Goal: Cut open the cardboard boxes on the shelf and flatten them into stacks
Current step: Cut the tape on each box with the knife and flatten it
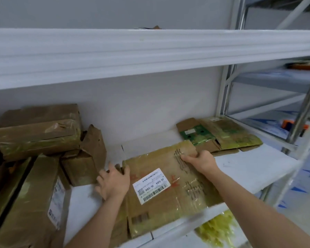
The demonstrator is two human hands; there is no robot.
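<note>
A flattened brown cardboard box (168, 203) with a white shipping label lies on the white shelf (254, 169), its near end hanging over the front edge. My left hand (113, 183) grips its left edge, thumb on top. My right hand (200, 161) holds its far right corner, fingers curled over the edge. Behind it to the right lies a stack of flattened boxes (222, 135), one with green print. At the left stand several taped, unflattened boxes (38, 129), one long box (32, 203) leaning toward me and a small opened box (84, 163) beside it.
A white shelf beam (150, 51) runs overhead, close above the work area. Metal uprights (302, 111) and a second shelving unit stand at the right. An orange tool (287, 125) lies on that unit. Yellowish tape scraps (217, 231) sit below the shelf edge.
</note>
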